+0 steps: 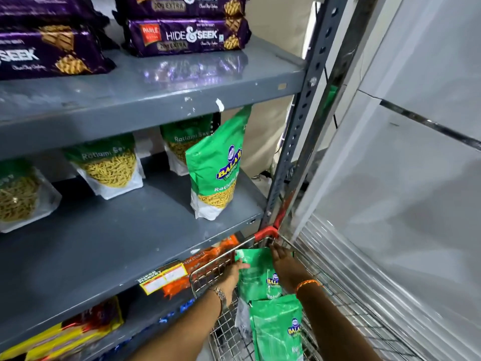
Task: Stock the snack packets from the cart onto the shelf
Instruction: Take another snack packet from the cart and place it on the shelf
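A green snack packet (256, 274) stands in the wire cart (335, 303) at the lower right. My left hand (233, 276) grips its left edge and my right hand (285, 264) holds its right top corner. A second green packet (277, 327) stands in the cart in front of it, nearer to me. On the middle grey shelf (125, 246) one green packet (217, 168) stands upright near the right end. Several more packets (109, 165) stand further back on that shelf.
Purple biscuit packs (187, 35) lie stacked on the upper shelf. Orange and yellow packs (182, 274) fill the shelf below. The grey perforated shelf post (294, 131) stands right beside the cart's red handle (265, 231). A glass-fronted cabinet (403, 178) lies to the right.
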